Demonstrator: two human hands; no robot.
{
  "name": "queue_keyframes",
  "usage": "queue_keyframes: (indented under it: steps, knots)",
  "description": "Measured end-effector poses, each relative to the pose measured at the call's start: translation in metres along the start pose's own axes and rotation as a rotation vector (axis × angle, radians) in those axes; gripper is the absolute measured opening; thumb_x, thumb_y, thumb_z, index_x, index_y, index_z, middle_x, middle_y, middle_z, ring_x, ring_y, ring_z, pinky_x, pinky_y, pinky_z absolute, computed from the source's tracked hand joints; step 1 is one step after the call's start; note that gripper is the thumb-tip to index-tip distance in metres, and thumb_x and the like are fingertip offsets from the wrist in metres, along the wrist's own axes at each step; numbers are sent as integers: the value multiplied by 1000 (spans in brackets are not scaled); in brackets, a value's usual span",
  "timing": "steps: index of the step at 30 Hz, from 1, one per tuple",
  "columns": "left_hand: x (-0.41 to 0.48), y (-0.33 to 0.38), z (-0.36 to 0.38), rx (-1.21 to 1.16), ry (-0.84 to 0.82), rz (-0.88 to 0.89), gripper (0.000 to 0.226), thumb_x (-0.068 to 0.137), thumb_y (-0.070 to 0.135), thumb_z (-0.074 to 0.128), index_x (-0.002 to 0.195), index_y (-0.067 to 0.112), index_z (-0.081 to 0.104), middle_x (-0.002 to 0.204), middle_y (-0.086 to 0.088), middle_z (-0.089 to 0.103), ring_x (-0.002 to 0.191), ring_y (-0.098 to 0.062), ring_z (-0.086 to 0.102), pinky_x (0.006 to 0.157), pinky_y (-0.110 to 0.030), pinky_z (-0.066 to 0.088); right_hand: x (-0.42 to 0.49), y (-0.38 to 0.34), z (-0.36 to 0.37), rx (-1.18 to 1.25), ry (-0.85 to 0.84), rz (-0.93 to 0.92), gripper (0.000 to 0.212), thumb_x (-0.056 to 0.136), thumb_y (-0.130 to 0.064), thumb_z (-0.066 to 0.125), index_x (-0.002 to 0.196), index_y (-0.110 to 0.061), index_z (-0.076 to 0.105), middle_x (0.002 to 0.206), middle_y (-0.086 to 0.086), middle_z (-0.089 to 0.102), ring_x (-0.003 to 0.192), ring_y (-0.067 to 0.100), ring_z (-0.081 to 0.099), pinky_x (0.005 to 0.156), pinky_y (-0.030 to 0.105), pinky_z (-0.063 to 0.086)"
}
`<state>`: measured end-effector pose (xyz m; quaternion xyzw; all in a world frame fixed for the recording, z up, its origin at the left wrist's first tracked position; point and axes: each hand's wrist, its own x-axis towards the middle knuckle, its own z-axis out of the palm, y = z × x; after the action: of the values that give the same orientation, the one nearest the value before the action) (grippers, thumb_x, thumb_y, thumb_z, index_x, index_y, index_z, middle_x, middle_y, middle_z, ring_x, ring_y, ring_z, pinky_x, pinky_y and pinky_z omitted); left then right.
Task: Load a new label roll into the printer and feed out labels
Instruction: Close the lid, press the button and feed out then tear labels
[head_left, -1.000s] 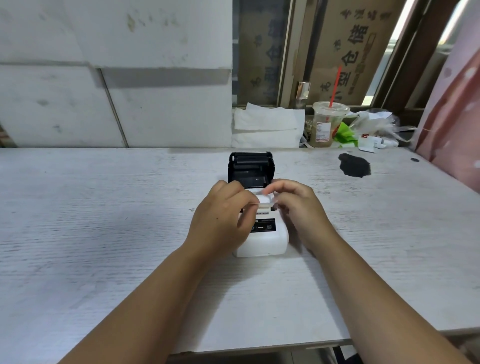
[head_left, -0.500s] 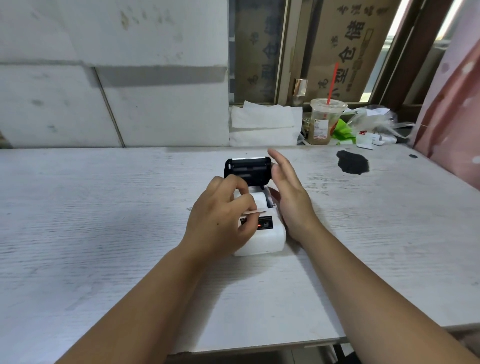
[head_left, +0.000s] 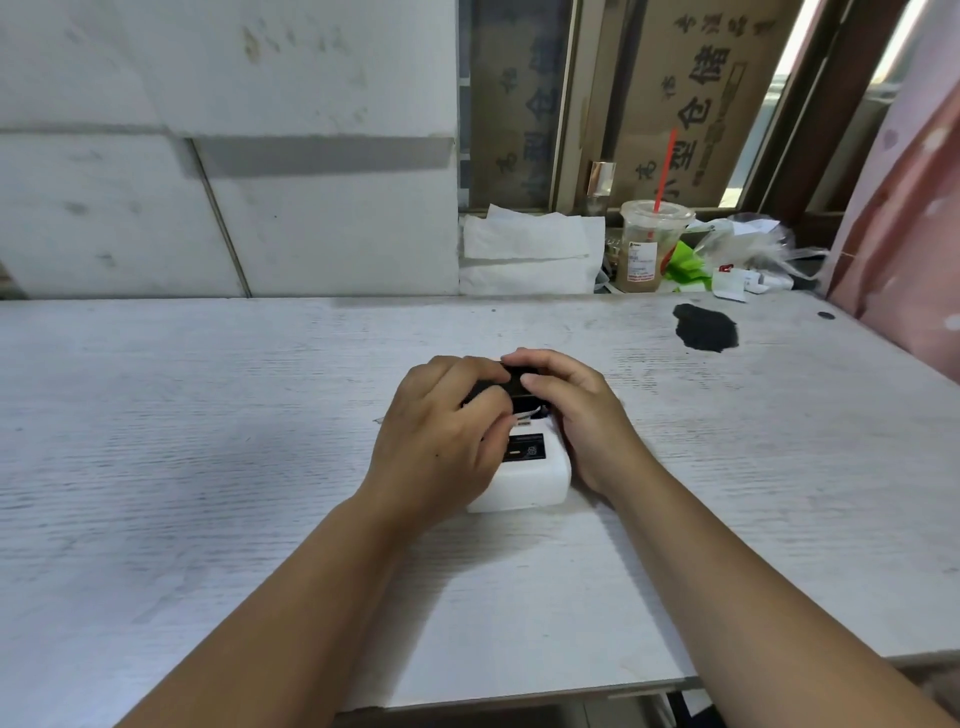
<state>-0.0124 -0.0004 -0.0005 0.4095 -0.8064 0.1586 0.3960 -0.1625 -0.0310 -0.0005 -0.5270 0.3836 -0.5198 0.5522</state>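
Note:
A small white label printer (head_left: 530, 480) sits at the middle of the white table (head_left: 208, 415). Its black lid (head_left: 517, 387) is folded down over the roll bay, with both hands on it. My left hand (head_left: 441, 441) covers the printer's left side, fingers curled on the lid. My right hand (head_left: 576, 410) presses the lid's right part from above and wraps the printer's right side. A short white label strip (head_left: 524, 415) pokes out under the lid. The roll itself is hidden.
A black stain (head_left: 706, 330) marks the table at the back right. Behind the table's far edge stand a plastic drink cup with a red straw (head_left: 649, 249), folded white paper (head_left: 530, 254), plastic bags and cardboard boxes. A pink curtain hangs at the right.
The lid stood upright and open a second ago; now it is folded down over the roll. Both hands moved from the label end onto the lid.

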Motion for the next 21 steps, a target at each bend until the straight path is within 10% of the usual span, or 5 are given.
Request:
queue_keyframes:
  steps: [4, 15, 21]
  knots:
    - [1, -3, 1, -26, -71, 18, 18, 85, 13, 50, 73, 9, 63, 81, -3, 69, 71, -28, 62, 65, -40, 41, 1, 4, -1, -22, 23, 8, 27, 81, -8, 58, 101, -22, 68, 104, 0, 64, 109, 23, 58, 97, 38, 45]
    - [1, -2, -1, -53, -119, -28, 24, 87, 17, 44, 75, 8, 63, 71, -5, 65, 62, -28, 57, 61, -33, 37, 0, 3, -1, -40, -17, 12, 31, 87, 5, 50, 98, -19, 67, 96, -3, 66, 83, 2, 65, 72, 15, 51]
    - [0, -2, -1, -49, -102, -39, 23, 86, 18, 46, 75, 8, 63, 69, -5, 65, 60, -26, 54, 60, -31, 36, -1, 3, 0, 24, -26, 59, 32, 88, 4, 49, 104, -18, 65, 102, 7, 65, 93, 20, 63, 84, 32, 51]
